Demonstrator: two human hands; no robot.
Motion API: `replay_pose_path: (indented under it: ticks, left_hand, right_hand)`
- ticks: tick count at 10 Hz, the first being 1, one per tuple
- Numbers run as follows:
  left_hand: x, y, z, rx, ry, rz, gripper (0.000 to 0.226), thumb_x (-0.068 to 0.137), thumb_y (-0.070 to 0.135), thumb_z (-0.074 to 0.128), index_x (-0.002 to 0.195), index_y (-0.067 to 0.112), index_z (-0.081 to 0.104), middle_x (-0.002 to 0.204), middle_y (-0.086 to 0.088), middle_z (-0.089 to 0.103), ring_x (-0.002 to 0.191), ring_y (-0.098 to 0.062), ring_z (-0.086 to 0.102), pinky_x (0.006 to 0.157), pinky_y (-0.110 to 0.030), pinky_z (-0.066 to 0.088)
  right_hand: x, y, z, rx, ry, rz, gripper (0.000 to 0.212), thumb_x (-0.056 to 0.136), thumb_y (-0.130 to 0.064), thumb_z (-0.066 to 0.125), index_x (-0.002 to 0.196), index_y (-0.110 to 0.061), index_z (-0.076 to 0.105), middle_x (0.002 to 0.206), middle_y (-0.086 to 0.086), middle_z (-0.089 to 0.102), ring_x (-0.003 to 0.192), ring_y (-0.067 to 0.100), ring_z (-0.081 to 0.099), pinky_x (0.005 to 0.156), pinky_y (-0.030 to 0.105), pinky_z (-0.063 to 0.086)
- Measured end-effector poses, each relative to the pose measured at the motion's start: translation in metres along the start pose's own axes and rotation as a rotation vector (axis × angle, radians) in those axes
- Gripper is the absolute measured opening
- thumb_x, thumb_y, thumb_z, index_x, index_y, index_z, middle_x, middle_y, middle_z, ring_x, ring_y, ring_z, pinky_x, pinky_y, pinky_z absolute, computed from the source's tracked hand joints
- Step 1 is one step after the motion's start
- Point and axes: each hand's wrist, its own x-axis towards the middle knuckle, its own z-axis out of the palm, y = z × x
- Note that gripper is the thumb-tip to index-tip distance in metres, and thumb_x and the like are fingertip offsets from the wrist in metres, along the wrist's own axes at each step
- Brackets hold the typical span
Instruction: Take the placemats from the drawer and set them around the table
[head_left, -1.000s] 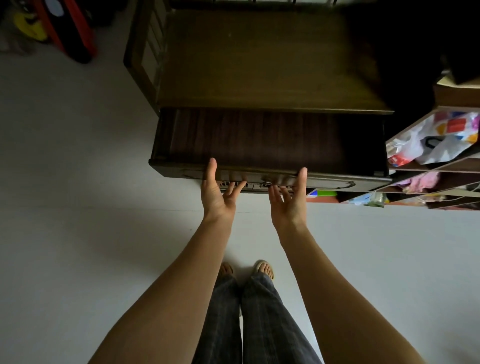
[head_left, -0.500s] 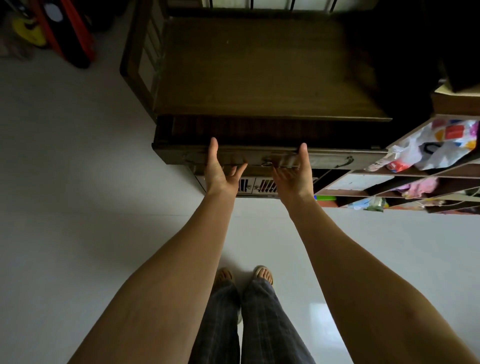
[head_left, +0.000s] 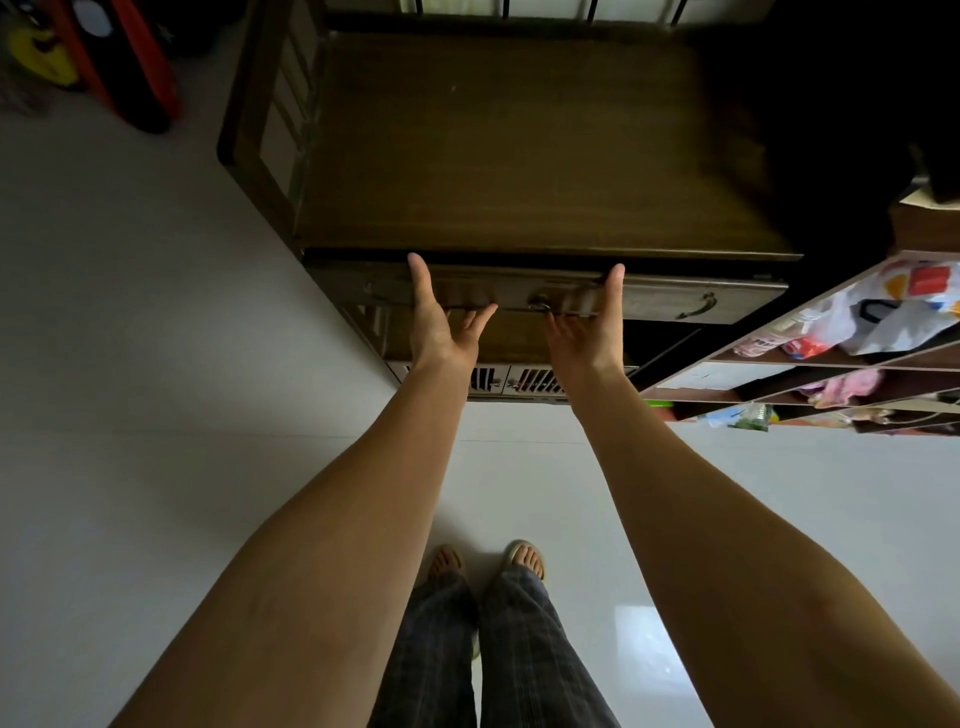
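A dark wooden cabinet (head_left: 519, 145) stands in front of me. Its top drawer (head_left: 675, 299) is pushed almost fully in, with only a thin dark gap under the cabinet top. My left hand (head_left: 441, 322) and my right hand (head_left: 592, 327) press flat against the drawer front, fingers spread and thumbs up at its top edge. Neither hand holds anything. A metal handle (head_left: 696, 306) sits at the right of the drawer front. No placemats are in sight.
An open shelf unit (head_left: 831, 364) with plastic bags and small items leans in at the right. Red and yellow objects (head_left: 104, 57) stand on the pale floor at the far left. My legs and sandalled feet (head_left: 488, 566) are below.
The drawer has slid from wide open to nearly closed, pushed in by both hands. Its dark interior is no longer visible.
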Motion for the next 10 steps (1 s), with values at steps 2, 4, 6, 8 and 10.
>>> replay_pose_path:
  ticks: [2,4,6,8,10]
  left_hand:
    - [-0.001,0.004,0.01,-0.031,-0.025,0.049,0.069,0.087,0.056,0.059,0.145,0.031,0.032,0.133,-0.006,0.031,0.127,-0.034,0.036,0.099,-0.06,0.044]
    - [0.008,0.006,0.015,-0.051,-0.054,0.062,0.071,0.084,0.055,0.063,0.144,0.034,0.032,0.147,-0.007,0.028,0.139,-0.035,0.026,0.1,-0.063,0.042]
    - [0.006,0.008,0.016,0.009,0.002,0.037,0.073,0.08,0.059,0.065,0.14,0.027,0.037,0.137,-0.012,0.037,0.107,-0.031,0.043,0.096,-0.055,0.049]
    - [-0.013,0.03,0.027,0.127,0.082,-0.024,0.065,0.091,0.047,0.057,0.144,0.018,0.034,0.142,-0.019,0.036,0.128,-0.037,0.044,0.099,-0.052,0.048]
    - [-0.05,0.063,0.042,0.528,0.08,-0.076,0.043,0.101,0.022,0.046,0.141,0.005,0.039,0.13,-0.019,0.056,0.117,-0.032,0.058,0.097,-0.043,0.05]
  right_hand:
    - [0.003,-0.008,0.01,0.178,-0.044,-0.004,0.085,0.076,-0.061,0.065,0.145,-0.022,0.035,0.142,0.009,0.044,0.132,0.029,0.042,0.114,0.045,0.031]
    - [0.005,-0.022,0.032,0.026,-0.119,0.01,0.068,0.079,-0.052,0.068,0.135,-0.019,0.046,0.135,0.011,0.052,0.121,0.031,0.052,0.106,0.05,0.041]
    - [0.009,-0.028,0.033,-0.078,-0.007,0.05,0.07,0.073,-0.044,0.076,0.129,-0.013,0.049,0.126,0.012,0.058,0.113,0.032,0.057,0.1,0.047,0.048]
    - [-0.009,-0.047,0.046,-0.106,0.112,0.103,0.051,0.08,-0.032,0.074,0.119,-0.011,0.049,0.122,0.013,0.056,0.113,0.031,0.056,0.094,0.04,0.052]
    - [-0.039,-0.076,0.047,-0.361,0.183,0.151,0.042,0.094,-0.018,0.056,0.132,-0.001,0.047,0.126,0.021,0.057,0.115,0.032,0.058,0.083,0.035,0.049]
